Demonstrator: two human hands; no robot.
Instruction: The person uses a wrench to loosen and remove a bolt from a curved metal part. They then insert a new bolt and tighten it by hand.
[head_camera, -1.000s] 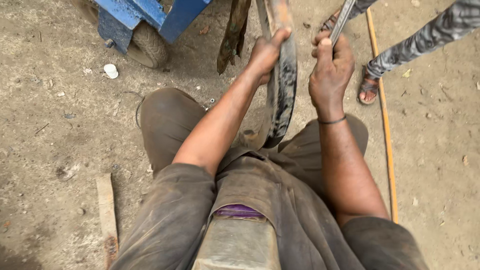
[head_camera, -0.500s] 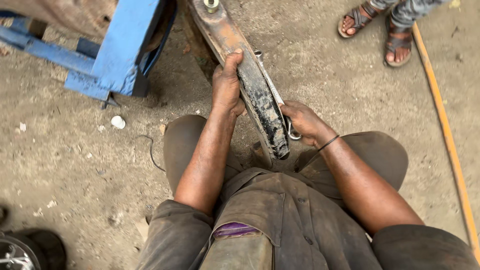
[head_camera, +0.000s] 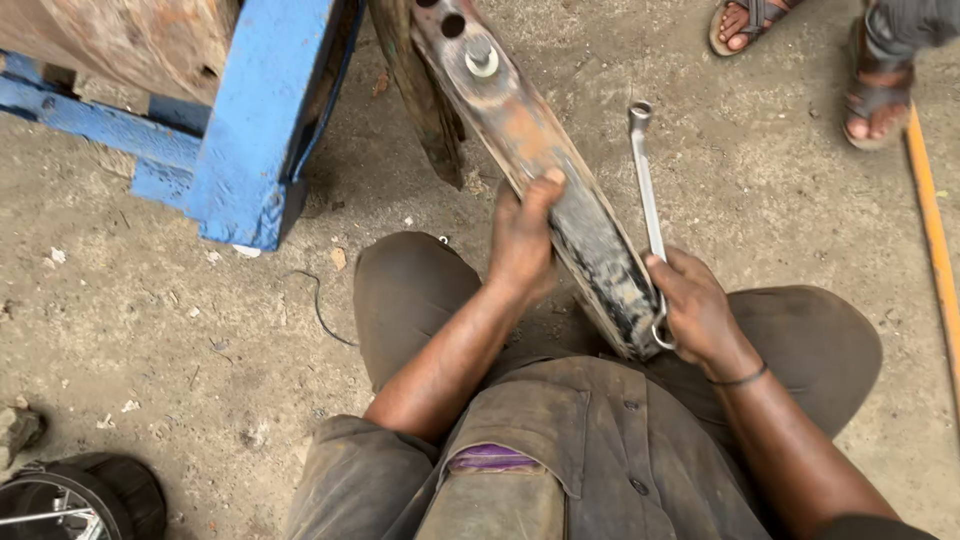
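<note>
Far left on the dirt ground (head_camera: 150, 330) stands a blue metal frame (head_camera: 255, 130). A long rusty metal arm (head_camera: 560, 190) runs from the far middle down to my lap, a bolt and washer (head_camera: 482, 58) near its far end. My left hand (head_camera: 525, 245) has its grip wrapped around the arm's left edge. My right hand (head_camera: 695, 310) has its grip pinched on a slim steel spanner (head_camera: 648, 195) lying just right of the arm. Another person's sandalled feet (head_camera: 875, 95) stand far right, beside an orange hose (head_camera: 935, 230).
</note>
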